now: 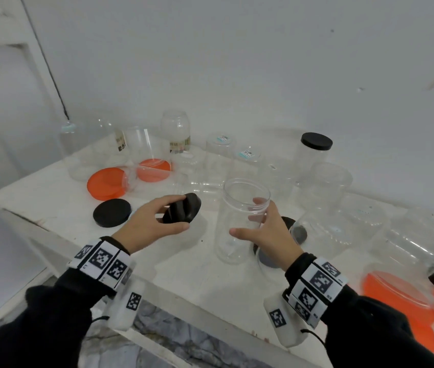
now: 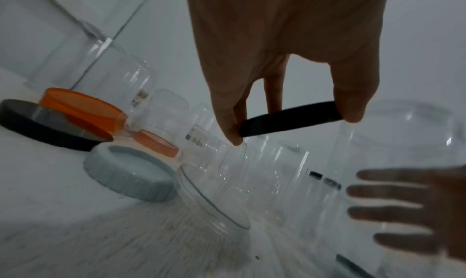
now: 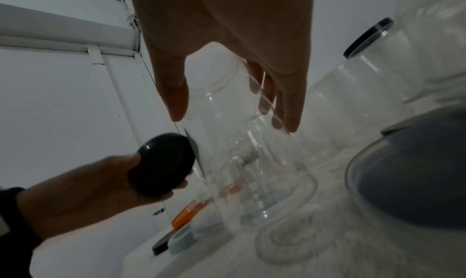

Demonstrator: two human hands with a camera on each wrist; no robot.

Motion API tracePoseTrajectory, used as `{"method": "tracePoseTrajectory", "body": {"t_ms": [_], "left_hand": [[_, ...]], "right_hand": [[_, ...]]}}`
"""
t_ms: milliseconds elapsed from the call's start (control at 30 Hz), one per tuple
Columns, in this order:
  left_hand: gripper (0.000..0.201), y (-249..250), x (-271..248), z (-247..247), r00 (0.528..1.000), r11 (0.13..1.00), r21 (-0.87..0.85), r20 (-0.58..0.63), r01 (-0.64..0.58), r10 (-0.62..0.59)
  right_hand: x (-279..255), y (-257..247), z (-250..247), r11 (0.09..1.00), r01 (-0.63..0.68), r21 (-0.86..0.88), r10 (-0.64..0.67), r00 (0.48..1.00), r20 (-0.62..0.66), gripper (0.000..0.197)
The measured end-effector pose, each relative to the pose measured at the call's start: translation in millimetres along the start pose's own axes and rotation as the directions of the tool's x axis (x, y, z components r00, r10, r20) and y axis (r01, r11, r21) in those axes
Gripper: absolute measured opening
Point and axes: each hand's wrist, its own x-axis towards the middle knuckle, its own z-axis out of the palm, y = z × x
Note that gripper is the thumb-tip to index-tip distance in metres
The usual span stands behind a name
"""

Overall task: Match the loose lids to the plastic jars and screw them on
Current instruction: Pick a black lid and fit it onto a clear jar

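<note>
White table (image 1: 51,208): bare strip along the front edge nearest the person; back & right side crowded w/ clear plastic jars. Left hand (image 1: 149,224) pinches a round black plastic lid (image 1: 182,211) by its rim, tilted on edge, off the tabletop, just left of an upright, open, empty tall clear plastic jar (image 1: 239,224). Right hand (image 1: 269,229) wraps that jar, fingers curled behind, thumb in front. Flat black lid (image 1: 112,212) & orange round lid (image 1: 107,183) lie loose at left. Black-capped clear jar (image 1: 314,155) at back right. Pale grey ribbed lid (image 2: 131,176) near the black one, poss. hidden from the head view.
</note>
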Motion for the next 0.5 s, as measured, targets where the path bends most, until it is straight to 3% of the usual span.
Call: {"method": "tracePoseTrajectory", "body": {"t_ms": [167, 500], "left_hand": [[0.07, 7.7, -10.1, -6.2, 0.995, 0.998, -0.044, -0.095, -0.041, 0.036], [0.061, 37.7, -3.0, 3.7, 0.978, 0.987, 0.036, -0.133, -0.156, 0.159]], "right_hand": [[6.3, 10.6, 18.4, 0.999, -0.016, -0.037, 0.018, 0.998, 0.062, 0.086], [6.9, 20.1, 26.2, 0.999, 0.043, -0.032, -0.04, 0.996, 0.076, 0.076]]}}
